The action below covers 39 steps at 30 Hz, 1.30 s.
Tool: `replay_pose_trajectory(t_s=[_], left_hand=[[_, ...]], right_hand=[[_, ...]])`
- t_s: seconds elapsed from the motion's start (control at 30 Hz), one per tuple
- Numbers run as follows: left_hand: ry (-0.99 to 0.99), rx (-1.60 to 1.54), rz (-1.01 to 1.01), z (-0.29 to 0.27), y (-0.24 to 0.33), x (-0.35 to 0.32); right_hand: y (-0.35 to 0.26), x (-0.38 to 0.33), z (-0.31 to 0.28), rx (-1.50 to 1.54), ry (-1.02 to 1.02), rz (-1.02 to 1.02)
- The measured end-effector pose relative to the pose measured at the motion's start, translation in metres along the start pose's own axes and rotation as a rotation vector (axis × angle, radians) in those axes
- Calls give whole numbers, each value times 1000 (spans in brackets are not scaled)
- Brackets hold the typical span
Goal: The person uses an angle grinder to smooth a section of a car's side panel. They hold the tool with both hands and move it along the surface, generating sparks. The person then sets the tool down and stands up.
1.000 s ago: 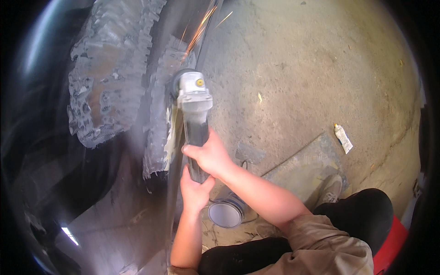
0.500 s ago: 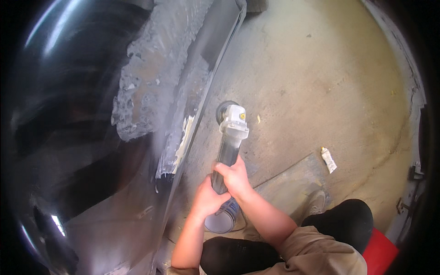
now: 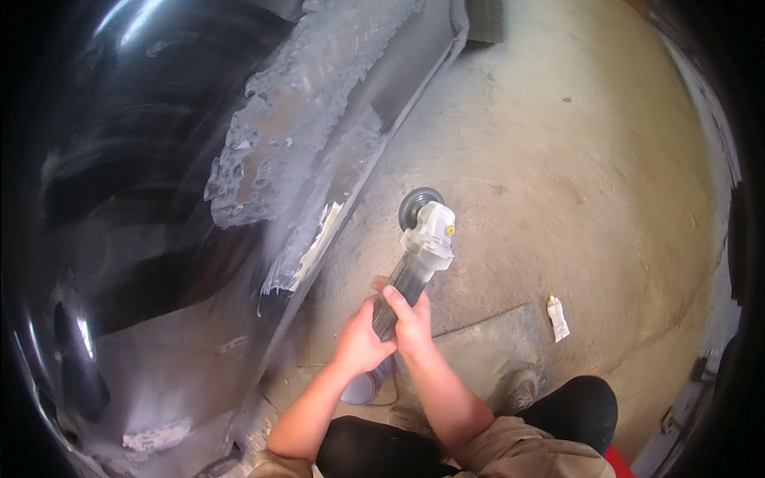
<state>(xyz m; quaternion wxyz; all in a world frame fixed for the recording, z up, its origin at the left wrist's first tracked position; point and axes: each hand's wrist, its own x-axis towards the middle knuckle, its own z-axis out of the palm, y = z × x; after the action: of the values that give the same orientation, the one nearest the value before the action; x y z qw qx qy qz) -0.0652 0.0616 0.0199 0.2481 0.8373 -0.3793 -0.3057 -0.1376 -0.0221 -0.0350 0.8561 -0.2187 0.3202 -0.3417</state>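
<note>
Grinder (image 3: 419,259), clasped by left hand (image 3: 362,342) and right hand (image 3: 413,325), could kick if its disc (image 3: 409,211) snags the panel (image 3: 167,191).

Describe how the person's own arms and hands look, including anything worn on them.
The left hand and right hand are bare, without gloves. The forearms are uncovered too, with nothing visible worn on them. Khaki sleeves stop short of the forearms, creased and without visible markings.

Khaki-beige fabric shirt (image 3: 558,460): loose sleeves (image 3: 496,440), visibly creased, ending above bare forearms (image 3: 448,394). Black fabric trousers (image 3: 374,448): matte, dark throughout. Grey-beige shoe (image 3: 522,390): fine detail blurred. Left hand (image 3: 360,341), right hand (image 3: 413,325): bare.
</note>
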Motion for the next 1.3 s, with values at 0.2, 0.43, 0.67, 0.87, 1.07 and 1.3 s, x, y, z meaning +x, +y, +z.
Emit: replay_pose_trajectory(t_s=[0.2,0.43,0.67,0.87,1.07,1.3], left_hand=[[91,91,-154,-17,38,-33],[246,314,-244,-41,72,-66],[150,642,-239,-84,141,-77],[109,642,-112,-58,130,-64],[159,407,-73,-33,86,-64],[91,-12,-177,-41,33,-88]], right_hand=[[5,-19,7,202,-108,150],[-5,-39,50,547,-245,394],[-31,-67,86,698,-154,420],[-25,-59,53,684,-119,215],[-29,-52,28,538,-150,125],[-12,-65,35,267,-283,203]])
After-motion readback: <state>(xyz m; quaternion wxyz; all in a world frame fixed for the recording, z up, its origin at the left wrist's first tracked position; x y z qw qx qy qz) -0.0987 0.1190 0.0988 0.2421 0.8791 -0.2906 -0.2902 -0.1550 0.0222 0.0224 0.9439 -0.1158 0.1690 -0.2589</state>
